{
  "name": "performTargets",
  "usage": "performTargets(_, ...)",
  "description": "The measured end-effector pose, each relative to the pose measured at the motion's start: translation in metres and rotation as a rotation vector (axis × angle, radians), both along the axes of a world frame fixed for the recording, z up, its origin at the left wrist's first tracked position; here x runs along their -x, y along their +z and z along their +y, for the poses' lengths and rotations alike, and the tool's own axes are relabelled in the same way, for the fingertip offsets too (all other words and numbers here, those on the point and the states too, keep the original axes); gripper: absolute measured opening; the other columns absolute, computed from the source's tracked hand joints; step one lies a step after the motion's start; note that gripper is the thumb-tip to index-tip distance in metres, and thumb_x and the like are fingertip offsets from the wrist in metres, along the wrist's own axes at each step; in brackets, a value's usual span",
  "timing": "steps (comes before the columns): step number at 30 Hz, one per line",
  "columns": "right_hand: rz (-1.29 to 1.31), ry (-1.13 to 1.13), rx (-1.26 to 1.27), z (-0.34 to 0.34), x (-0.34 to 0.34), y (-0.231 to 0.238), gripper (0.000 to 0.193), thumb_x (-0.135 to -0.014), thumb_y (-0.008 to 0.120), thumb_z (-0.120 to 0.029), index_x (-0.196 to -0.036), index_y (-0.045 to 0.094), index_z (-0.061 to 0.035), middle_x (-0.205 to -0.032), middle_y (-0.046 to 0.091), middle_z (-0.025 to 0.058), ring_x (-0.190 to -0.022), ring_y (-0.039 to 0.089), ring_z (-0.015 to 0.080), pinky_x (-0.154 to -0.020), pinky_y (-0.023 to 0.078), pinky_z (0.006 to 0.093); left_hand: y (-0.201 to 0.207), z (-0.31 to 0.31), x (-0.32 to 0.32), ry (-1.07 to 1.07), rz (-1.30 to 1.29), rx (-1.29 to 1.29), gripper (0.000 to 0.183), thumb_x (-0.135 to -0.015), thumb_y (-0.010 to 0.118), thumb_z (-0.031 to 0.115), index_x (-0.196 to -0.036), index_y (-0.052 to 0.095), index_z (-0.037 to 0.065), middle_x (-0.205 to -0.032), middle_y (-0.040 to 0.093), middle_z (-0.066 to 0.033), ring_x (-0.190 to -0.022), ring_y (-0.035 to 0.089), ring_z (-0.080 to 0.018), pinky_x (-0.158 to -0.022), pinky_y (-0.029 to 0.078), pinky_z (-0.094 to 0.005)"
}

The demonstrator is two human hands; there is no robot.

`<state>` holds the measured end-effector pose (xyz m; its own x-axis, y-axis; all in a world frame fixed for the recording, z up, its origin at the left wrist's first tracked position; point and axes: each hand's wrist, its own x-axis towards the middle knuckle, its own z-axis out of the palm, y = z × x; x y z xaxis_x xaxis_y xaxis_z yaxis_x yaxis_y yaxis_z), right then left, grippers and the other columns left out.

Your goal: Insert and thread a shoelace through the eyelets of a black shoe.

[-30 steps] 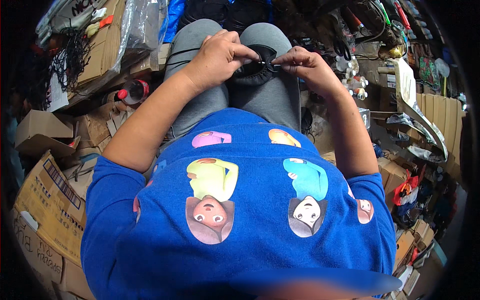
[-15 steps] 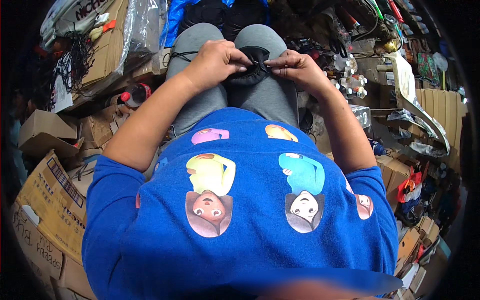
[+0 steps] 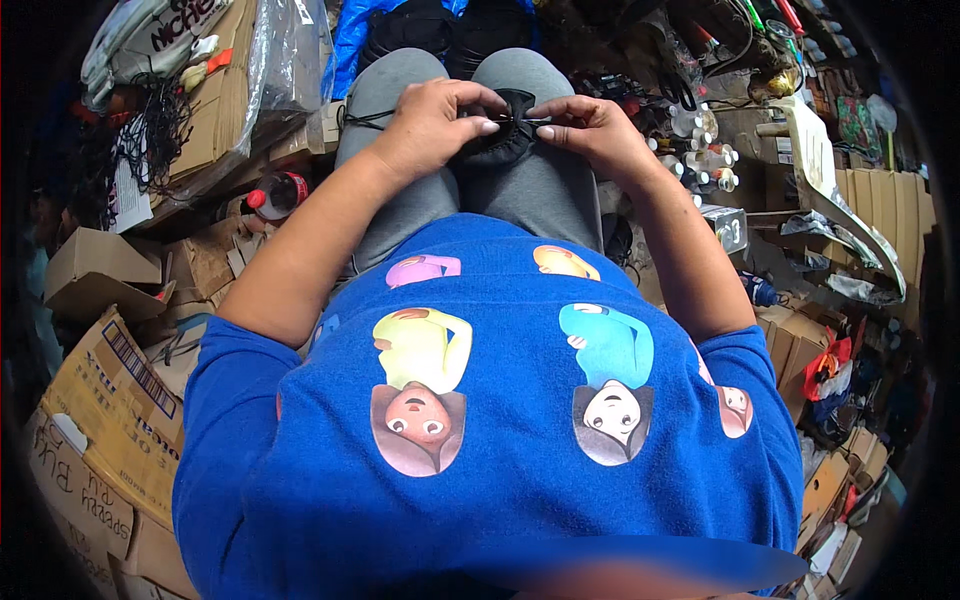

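Note:
A small black piece with a gathered, puckered edge (image 3: 495, 155) lies across my thighs, between my knees. My left hand (image 3: 435, 120) grips its left side, thumb and forefinger at the upper rim. From the right, my right hand (image 3: 595, 132) pinches a thin strand (image 3: 530, 121) at the piece's opening; whether it is thread or a needle I cannot make out. Both sets of fingertips are close together over the opening. A thin black cord (image 3: 366, 118) crosses my left knee beside the left wrist. The underside of the black piece is hidden.
Black bundles (image 3: 408, 30) on blue plastic sit beyond my knees. To the left are cardboard boxes (image 3: 100, 270), a red-capped bottle (image 3: 277, 195) and tangled black cords (image 3: 155, 125). Small bottles (image 3: 705, 160) and a worn white chair (image 3: 815, 160) stand at right.
My left thumb and forefinger have spread slightly at the rim. The right fingers have shifted a little, and the black piece's raised flap sits lower. The view has tilted slightly.

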<state>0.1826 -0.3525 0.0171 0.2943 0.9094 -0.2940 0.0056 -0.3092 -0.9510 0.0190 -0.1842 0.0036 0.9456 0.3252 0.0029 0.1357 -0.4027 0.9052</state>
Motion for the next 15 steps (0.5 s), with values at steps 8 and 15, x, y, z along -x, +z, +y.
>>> performTargets(8, -0.139, 0.012, 0.190, 0.006, -0.001, 0.011, 0.018, -0.078, 0.072, -0.014, -0.088, 0.065, -0.0021, -0.078, 0.063, -0.0014, -0.072, 0.055, 0.0051, -0.066, 0.044, 0.0204, 0.005, -0.015, -0.015, -0.011, 0.044, 0.149, 0.012, -0.073, 0.069, 0.008, -0.083, 0.064, 0.002, -0.082, 0.064, -0.0034, -0.077, 0.058, -0.0107, -0.070, 0.047, -0.0257)
performTargets(15, -0.089, 0.013, 0.059, -0.004, -0.026, 0.012, 0.016, -0.079, 0.072, -0.018, -0.081, 0.063, -0.0048, -0.072, 0.059, -0.0038, -0.066, 0.050, 0.0040, -0.061, 0.039, 0.0191, 0.025, 0.003, -0.001, 0.009, 0.118, -0.297, 0.012, -0.072, 0.068, 0.015, -0.077, 0.064, 0.005, -0.074, 0.059, -0.0068, -0.076, 0.055, -0.0209, -0.067, 0.043, -0.0316)
